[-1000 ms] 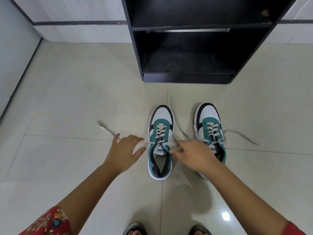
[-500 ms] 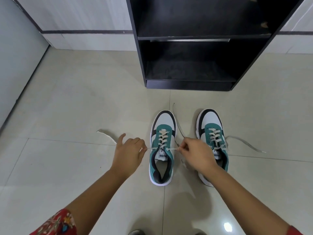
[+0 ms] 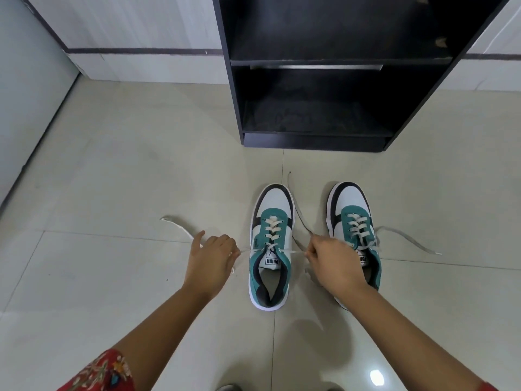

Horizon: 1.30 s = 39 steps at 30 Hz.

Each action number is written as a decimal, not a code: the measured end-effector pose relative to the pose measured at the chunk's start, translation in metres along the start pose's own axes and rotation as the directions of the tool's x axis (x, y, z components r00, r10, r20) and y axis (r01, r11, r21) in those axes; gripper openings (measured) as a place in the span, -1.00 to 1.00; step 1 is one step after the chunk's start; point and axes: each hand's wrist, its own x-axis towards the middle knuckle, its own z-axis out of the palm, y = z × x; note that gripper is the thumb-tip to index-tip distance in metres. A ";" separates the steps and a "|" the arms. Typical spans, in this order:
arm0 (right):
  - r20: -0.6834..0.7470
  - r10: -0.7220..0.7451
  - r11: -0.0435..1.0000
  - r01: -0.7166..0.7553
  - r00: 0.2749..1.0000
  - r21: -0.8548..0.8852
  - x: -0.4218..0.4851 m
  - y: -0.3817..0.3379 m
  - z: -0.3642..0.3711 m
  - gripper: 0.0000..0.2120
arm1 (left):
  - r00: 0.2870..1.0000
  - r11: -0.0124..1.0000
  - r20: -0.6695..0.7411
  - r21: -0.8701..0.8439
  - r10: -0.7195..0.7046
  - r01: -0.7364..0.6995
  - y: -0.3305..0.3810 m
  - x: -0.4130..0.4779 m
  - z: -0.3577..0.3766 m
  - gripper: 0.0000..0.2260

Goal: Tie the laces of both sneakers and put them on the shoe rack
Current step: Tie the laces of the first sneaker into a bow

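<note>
Two white, teal and black sneakers stand side by side on the floor, toes pointing at the shoe rack (image 3: 315, 142). The left sneaker (image 3: 271, 244) has its white laces pulled out sideways. My left hand (image 3: 212, 259) pinches the left lace end, whose tail trails off to the left. My right hand (image 3: 331, 261) pinches the other lace end, which runs up between the shoes. The right sneaker (image 3: 352, 221) is partly hidden behind my right hand; its lace (image 3: 408, 239) lies loose on the tiles to the right.
The black shoe rack has open shelves with nothing on the lower one. A white wall (image 3: 127, 24) with a dark stripe runs behind it, and a pale panel (image 3: 25, 94) stands at the left. Pale floor tiles (image 3: 112, 179) surround the shoes.
Both hands closed on the left sneaker's lace ends and drew them apart sideways until taut. The view tilted so the rack sits lower in frame.
</note>
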 end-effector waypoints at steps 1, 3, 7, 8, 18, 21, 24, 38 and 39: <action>-0.005 -0.022 0.999 0.021 1.000 -0.047 -0.001 -0.003 0.002 -0.86 | 1.000 0.999 0.000 -0.040 -0.018 0.018 0.003 0.000 0.001 -0.91; -0.063 -0.087 0.992 0.081 0.994 -0.097 -0.005 -0.009 0.005 -0.83 | 0.998 0.992 -0.023 -0.114 -0.057 0.054 0.013 -0.003 0.002 -0.91; -0.118 0.016 0.992 -0.001 0.993 0.127 -0.023 -0.022 0.004 -0.71 | 0.914 0.808 0.078 -0.443 -0.397 0.389 0.035 -0.010 -0.005 -0.75; -0.025 0.095 0.963 -0.086 0.995 0.254 -0.025 -0.026 0.004 -0.67 | 0.868 0.718 0.212 -0.493 -0.449 0.492 0.039 -0.007 -0.007 -0.62; 0.359 0.140 0.218 -0.382 0.923 0.898 0.004 -0.050 0.002 -0.93 | 0.809 0.293 0.382 -0.792 -0.446 0.535 0.067 0.019 -0.022 -0.92; 0.297 0.046 0.302 -0.297 0.954 0.906 0.005 -0.049 0.001 -0.87 | 0.871 0.130 0.327 -0.909 -0.367 0.396 0.075 0.016 -0.036 -0.88; 0.162 -0.073 0.568 -0.092 0.984 0.818 0.004 -0.047 0.000 -0.78 | 0.989 0.260 0.120 -0.955 -0.091 0.140 0.070 0.011 -0.040 -0.80; -0.139 -0.189 0.727 0.233 0.972 0.646 -0.013 -0.041 0.004 -0.94 | 0.951 0.976 -0.229 -0.015 0.207 -0.216 0.038 0.028 -0.049 -0.71; -0.167 -0.191 0.741 0.253 0.967 0.622 -0.015 -0.040 0.009 -0.95 | 0.966 0.983 -0.186 -0.018 0.178 -0.184 0.040 0.029 -0.052 -0.68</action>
